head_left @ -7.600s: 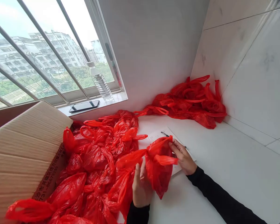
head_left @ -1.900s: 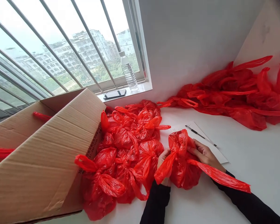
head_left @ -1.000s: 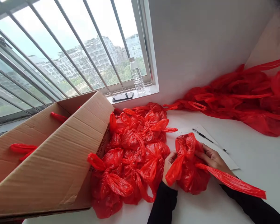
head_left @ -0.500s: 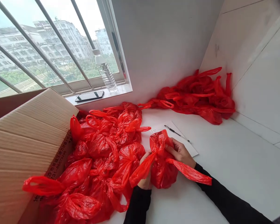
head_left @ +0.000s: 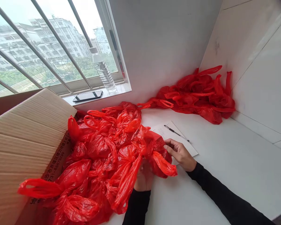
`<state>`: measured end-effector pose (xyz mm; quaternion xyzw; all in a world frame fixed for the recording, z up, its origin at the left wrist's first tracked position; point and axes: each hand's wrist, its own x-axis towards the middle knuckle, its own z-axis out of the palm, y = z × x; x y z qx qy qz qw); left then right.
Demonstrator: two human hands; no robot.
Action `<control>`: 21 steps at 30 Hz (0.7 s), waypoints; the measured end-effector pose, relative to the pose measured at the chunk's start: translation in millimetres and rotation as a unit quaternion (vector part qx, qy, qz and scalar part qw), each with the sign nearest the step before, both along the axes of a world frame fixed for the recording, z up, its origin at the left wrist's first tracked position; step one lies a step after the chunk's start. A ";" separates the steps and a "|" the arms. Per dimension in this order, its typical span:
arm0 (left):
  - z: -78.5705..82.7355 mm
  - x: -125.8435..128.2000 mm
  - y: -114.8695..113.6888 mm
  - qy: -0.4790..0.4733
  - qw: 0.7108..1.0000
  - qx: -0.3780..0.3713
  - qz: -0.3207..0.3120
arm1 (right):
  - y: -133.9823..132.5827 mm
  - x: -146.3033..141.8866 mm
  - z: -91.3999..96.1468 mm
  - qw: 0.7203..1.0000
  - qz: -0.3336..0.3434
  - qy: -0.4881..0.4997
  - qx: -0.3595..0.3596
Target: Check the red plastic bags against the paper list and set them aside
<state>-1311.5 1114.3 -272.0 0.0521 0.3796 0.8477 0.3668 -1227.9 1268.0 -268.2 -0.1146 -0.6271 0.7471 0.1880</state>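
A tied red plastic bag (head_left: 158, 148) with loose handles is held over the white tabletop, at the right edge of a heap of similar filled red bags (head_left: 100, 147). Behind and under it is my left hand (head_left: 144, 178), gripping it from the left; its fingers are mostly covered by the red film. On the other side, my right hand (head_left: 181, 154) has thumb and fingers bent in a pinch at the bag's right side. What the bag contains cannot be made out.
An open cardboard box (head_left: 28, 131) stands at the left. Paper (head_left: 161, 129) with a black pen (head_left: 175, 132) lies beyond my right hand. More red bags (head_left: 199, 97) lie against the back wall. A phone (head_left: 87, 96) and a water bottle (head_left: 105, 75) are on the windowsill.
The held bag has moved left and slightly up, toward the heap, and has turned. My right hand has stayed almost in place and is now at the bag's side rather than its neck.
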 end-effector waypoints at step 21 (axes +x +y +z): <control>112.6 -39.7 -151.2 0.225 0.848 -0.391 0.278 | -7.8 13.0 -2.0 0.991 -0.073 -0.062 -0.090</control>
